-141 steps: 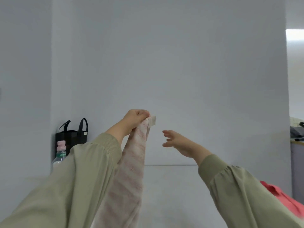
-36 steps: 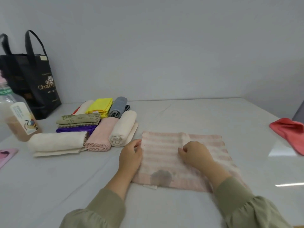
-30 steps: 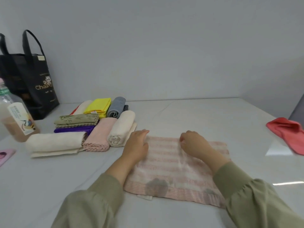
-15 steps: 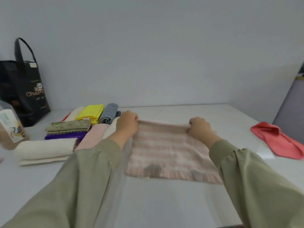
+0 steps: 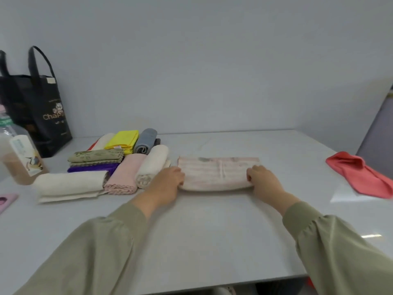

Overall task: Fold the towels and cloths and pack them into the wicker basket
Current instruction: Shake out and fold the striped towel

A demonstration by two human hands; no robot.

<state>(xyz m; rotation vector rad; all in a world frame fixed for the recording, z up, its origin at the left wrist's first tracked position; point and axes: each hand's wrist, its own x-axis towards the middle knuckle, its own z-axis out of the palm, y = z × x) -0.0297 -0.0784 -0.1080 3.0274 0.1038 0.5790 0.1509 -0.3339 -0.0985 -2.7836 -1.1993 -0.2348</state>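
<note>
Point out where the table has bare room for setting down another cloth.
Bare table lies nearer than the striped towel, behind it to the wall, and between it and the red cloth. Crowded on the left: folded cloths, bottle, black bag.

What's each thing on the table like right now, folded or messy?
Striped towel: folded over, lying flat.
Left hand: grips the towel's left end.
Right hand: grips its right end.
Red cloth: crumpled, not folded.
Yellow cloth: folded.
Bag: standing upright.

Plain pale wall (image 5: 212,60) ahead of me, meeting the far edge of a glossy white table (image 5: 212,241). Small glare (image 5: 371,236) on the tabletop at my right; a darker grey panel (image 5: 378,133) stands past that corner.
</note>
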